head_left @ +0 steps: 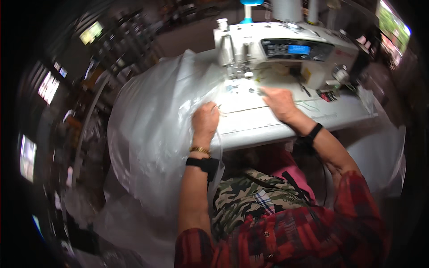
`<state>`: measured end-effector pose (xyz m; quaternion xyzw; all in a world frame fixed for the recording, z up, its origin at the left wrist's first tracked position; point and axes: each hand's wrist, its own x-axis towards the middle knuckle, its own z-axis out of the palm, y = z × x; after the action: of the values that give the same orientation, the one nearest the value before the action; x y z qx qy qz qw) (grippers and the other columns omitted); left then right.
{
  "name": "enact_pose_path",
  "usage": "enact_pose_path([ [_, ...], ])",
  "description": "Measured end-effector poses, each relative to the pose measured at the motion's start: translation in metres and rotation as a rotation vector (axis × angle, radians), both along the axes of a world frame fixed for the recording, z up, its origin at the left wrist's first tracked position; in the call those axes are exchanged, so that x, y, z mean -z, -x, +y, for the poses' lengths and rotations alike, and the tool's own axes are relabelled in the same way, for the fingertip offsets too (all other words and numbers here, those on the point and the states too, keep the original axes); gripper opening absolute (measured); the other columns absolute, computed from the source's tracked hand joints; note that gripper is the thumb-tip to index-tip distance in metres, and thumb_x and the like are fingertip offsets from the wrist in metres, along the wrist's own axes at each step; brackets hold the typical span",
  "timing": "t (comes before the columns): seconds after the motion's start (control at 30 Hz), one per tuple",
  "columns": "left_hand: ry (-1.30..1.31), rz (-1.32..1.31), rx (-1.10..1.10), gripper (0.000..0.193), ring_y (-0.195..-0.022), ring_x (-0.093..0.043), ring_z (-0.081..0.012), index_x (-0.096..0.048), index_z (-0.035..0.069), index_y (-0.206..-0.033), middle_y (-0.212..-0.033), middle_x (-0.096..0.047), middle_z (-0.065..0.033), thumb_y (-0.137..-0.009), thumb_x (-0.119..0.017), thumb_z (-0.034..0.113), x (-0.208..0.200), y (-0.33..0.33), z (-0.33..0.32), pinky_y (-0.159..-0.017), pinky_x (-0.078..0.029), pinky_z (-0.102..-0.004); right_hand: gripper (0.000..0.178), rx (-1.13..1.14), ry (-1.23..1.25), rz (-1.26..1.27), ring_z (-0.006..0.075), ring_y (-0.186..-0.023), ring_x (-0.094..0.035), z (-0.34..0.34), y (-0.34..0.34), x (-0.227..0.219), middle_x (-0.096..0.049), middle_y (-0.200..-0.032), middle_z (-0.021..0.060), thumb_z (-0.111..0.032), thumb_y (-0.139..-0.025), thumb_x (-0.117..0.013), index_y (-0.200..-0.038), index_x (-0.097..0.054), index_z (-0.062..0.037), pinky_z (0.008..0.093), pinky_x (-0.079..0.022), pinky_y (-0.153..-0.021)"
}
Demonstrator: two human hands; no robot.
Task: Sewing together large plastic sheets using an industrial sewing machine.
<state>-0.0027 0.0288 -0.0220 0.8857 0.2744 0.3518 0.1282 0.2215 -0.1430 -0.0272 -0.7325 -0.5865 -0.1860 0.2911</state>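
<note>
A white sewing machine [243, 32] with a lit blue display stands at the far side of a white work table [254, 123]. My left hand [206, 119] is closed at the table's left part, beside a large sheet of clear plastic [152, 107]. Something small and pale shows at its fingertips, too blurred to name. Just right of the needle area, my right hand [280, 103] has its fingers pressed together over the table. Whatever it pinches is hidden or too small to make out. A thin green thread [308, 106] lies to the right of that hand.
A dark slim tool [305, 89] and a small red-and-black object [328, 95] lie on the table under the machine's right end. Thread cones [287, 11] stand behind the machine. The plastic drapes over the table's left edge; camouflage cloth [254, 192] covers my lap.
</note>
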Motion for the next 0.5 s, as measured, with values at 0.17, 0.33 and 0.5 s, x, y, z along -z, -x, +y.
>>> enact_pose_path([
  [0.17, 0.013, -0.038, 0.021, 0.012, -0.072, -0.063, -0.0399, -0.064, 0.004, -0.076, -0.076, -0.065, -0.0185, -0.080, -0.058, 0.013, 0.018, -0.016, 0.010, -0.067, -0.051, -0.0495, 0.032, 0.197, 0.193, -0.085, 0.0360, -0.087, -0.064, -0.018, -0.024, -0.011, -0.066, -0.095, 0.0159, -0.030, -0.086, -0.063, -0.108, -0.070, -0.0074, 0.0460, -0.050, -0.078],
  [0.33, 0.050, 0.015, -0.030, 0.016, -0.080, -0.067, -0.0381, -0.066, 0.003, -0.078, -0.076, -0.065, -0.0212, -0.082, -0.057, 0.015, 0.016, -0.018, -0.002, -0.073, -0.053, -0.0491, 0.040, 0.174, 0.060, -0.260, 0.0299, -0.112, -0.056, -0.003, 0.016, -0.019, -0.061, -0.117, 0.0144, -0.027, -0.090, -0.063, -0.125, -0.061, -0.0075, 0.0445, -0.047, -0.087],
  [0.5, 0.019, -0.147, 0.051, 0.025, -0.094, -0.062, -0.0368, -0.061, 0.000, -0.108, -0.100, -0.064, -0.0193, -0.087, -0.054, 0.011, 0.015, 0.056, -0.051, -0.083, -0.050, -0.0461, 0.038, -0.456, -0.043, 0.180, 0.0338, -0.118, -0.056, 0.057, 0.116, -0.017, -0.060, -0.125, 0.0183, -0.019, -0.095, -0.060, -0.131, -0.056, -0.0055, 0.0404, -0.043, -0.099],
])
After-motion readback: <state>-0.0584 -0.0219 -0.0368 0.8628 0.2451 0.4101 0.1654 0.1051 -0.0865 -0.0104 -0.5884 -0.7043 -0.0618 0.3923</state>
